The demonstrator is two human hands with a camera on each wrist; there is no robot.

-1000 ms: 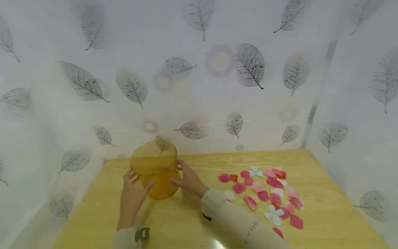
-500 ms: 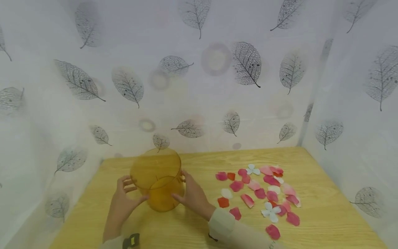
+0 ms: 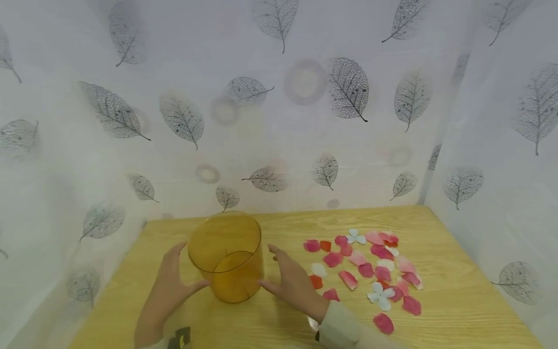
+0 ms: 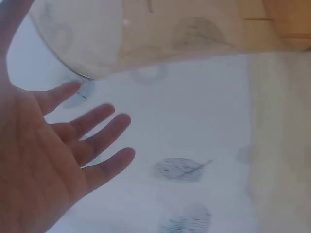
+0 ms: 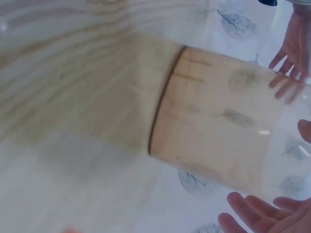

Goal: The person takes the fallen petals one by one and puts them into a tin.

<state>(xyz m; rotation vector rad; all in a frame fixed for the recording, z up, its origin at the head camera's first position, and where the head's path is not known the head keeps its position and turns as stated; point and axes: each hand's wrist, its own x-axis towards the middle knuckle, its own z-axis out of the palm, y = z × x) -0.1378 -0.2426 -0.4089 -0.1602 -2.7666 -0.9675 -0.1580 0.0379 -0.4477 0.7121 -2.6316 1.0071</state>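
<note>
An amber see-through cylindrical container (image 3: 237, 281) with an open top stands on the wooden table, left of the middle. My left hand (image 3: 167, 286) is at its left side, thumb reaching toward the wall. In the left wrist view that hand's fingers (image 4: 99, 121) are spread and straight, one tip close to the rim. On the other side is my right hand (image 3: 296, 288), its thumb tip at or near the wall; I cannot tell if it touches. The right wrist view has the right fingers (image 5: 252, 213) loose and apart from the container (image 5: 218, 116).
Pink, red and white petals (image 3: 333, 259) lie scattered on the table's right half, with white four-petalled flowers (image 3: 380, 296) among them. Behind the table and at its sides hang pale sheets (image 3: 301, 140) printed with dark leaves. The wooden tabletop (image 3: 453, 291) extends right of the petals.
The container has come nearer, slightly right, and now stands on the table. Both hands have loosened from around it and drawn apart to its sides.
</note>
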